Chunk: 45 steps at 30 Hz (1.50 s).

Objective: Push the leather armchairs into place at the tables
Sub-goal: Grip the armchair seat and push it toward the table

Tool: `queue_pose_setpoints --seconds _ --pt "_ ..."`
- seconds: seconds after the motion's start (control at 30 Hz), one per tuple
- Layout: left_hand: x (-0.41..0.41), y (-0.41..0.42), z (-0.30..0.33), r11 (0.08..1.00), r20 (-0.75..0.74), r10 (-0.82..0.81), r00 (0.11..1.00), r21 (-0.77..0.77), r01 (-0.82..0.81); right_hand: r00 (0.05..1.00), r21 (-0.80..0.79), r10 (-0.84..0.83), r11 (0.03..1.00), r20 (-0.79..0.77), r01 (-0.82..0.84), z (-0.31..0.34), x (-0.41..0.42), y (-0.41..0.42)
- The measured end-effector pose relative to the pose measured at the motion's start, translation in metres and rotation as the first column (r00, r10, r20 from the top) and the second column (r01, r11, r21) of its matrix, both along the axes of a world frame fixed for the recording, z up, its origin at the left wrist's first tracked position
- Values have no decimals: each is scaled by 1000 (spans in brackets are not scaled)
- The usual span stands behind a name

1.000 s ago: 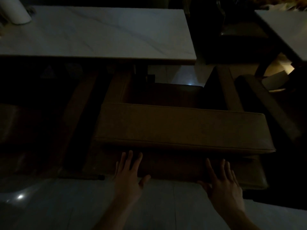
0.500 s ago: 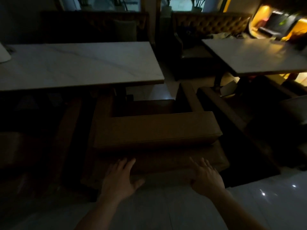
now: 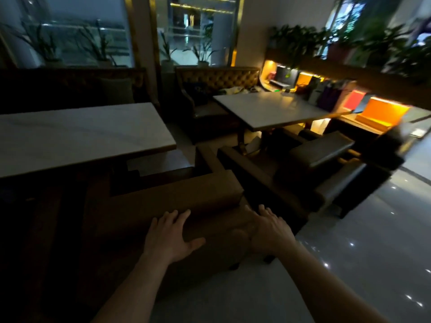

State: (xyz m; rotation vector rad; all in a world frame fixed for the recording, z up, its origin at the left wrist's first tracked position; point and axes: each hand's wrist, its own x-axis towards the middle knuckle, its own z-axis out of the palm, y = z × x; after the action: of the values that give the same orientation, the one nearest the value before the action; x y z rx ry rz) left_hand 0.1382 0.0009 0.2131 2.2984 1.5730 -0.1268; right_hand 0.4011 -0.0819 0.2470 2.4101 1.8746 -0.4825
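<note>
**A:** Where is the brown leather armchair (image 3: 177, 197) in the head view?

**B:** It is right in front of you. You see its back side. Your left hand (image 3: 170, 236) lies flat on the back of the chair. Your right hand (image 3: 271, 230) is at the chair's right back corner. The front of the chair goes under the white marble table (image 3: 77, 134).

**A:** What else is around it?

**B:** A dark armchair (image 3: 324, 155) stands just beside it on the right. That one faces a second white table (image 3: 275, 108). There is only a thin gap between the two chairs. A buttoned brown sofa (image 3: 221, 78) sits behind the second table. A shelf with warm yellow lights (image 3: 382, 113) and green plants (image 3: 303, 43) is further right. Big windows (image 3: 77, 31) are at the far wall. The floor (image 3: 373, 241) is shiny and grey. To the left of the brown chair it is too dark to see much.

**A:** How are your hands?

**B:** Your left hand has its fingers (image 3: 172, 217) spread out and flat, with the thumb sticking out to the side. It presses on the leather and holds nothing. Your right hand is open too, fingers pointing forward and close together. It looks a bit blurry, so I cannot tell if the palm really touches the chair.
</note>
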Motion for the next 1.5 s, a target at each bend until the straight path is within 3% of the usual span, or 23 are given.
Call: queue_pose_setpoints --seconds 0.47,0.87,1.17,1.5 --pt "215 -59 58 964 -11 -251 968 92 251 968 157 -247 958 34 239 36 188 -125" --pt "432 -139 71 929 10 -342 940 150 337 908 244 -417 885 38 396 32 400 -226" --pt "552 -122 56 920 9 -368 930 149 363 898 222 -440 877 15 426 14 501 -218" --pt "721 -22 -12 948 75 -318 945 30 316 901 51 -427 904 78 424 -8 665 -128"
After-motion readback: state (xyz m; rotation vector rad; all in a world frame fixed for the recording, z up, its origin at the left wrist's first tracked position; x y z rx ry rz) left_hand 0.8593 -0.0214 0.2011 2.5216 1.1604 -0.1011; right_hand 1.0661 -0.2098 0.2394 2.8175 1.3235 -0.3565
